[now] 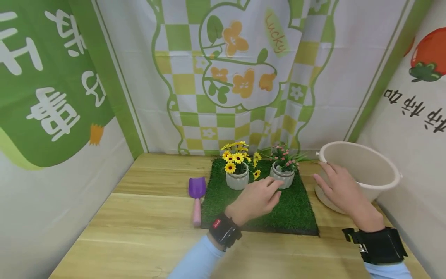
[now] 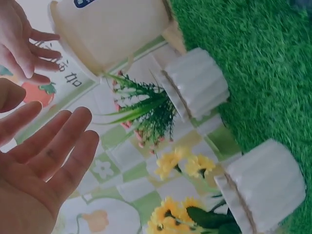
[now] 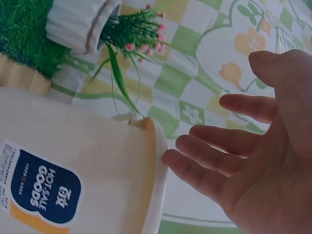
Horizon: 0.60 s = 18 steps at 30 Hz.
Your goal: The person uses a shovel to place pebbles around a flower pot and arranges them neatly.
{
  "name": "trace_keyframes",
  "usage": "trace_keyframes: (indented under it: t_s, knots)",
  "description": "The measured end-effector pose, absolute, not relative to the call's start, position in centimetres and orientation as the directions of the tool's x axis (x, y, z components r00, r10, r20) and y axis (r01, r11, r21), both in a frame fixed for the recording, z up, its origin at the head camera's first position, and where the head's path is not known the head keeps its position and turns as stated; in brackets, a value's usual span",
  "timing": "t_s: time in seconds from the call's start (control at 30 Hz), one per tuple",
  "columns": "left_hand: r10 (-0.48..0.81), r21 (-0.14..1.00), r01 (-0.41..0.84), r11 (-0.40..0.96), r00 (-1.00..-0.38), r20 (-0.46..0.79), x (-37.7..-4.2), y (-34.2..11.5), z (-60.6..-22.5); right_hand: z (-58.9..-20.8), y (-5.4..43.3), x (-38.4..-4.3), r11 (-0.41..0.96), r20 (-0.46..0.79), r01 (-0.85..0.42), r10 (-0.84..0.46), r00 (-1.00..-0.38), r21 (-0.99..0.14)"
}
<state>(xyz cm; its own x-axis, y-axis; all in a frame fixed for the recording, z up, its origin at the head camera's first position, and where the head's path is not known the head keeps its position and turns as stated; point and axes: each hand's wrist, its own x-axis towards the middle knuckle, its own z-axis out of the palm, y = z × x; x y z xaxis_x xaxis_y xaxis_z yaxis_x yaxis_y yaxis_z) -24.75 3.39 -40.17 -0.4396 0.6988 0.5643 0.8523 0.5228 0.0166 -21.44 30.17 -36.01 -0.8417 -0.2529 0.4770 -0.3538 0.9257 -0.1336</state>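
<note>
My left hand [image 1: 256,198] hovers over the green turf mat [image 1: 296,217] with relaxed fingers, holding nothing. Beyond it stand two white ribbed pots, one with yellow flowers [image 1: 238,158], the other with small pink flowers [image 1: 285,155] and long green leaves. In the left wrist view, the fingers of the left hand [image 2: 53,165] are spread apart from both pots. The cream bucket [image 1: 362,164] stands right of the mat, with my right hand [image 1: 343,190] in front of its rim. In the right wrist view, a fingertip [image 3: 170,157] lies close to the rim; contact cannot be told.
A purple scoop [image 1: 197,188] with a pink handle lies along the mat's left edge on the wooden table [image 1: 146,217]. A printed cloth [image 1: 195,100] hangs directly behind the table, with fabric walls at both sides. The bucket bears a dark blue label [image 3: 46,187].
</note>
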Motion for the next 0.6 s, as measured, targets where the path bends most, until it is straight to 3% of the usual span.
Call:
trace_keyframes:
  t_s: [0.23,0.6]
  knots:
    - [0.7,0.076,0.878,0.472,-0.426,0.573,-24.3,4.1,-40.3,-35.0,32.4,-21.1,0.929,0.454,-0.307,-0.186,-0.871,-0.207]
    - [0.694,0.064,0.881,0.468,-0.411,0.592,-24.0,4.7,-40.1,-33.1,35.2,-21.4,0.959,0.478,-0.264,-0.187,-0.858,-0.099]
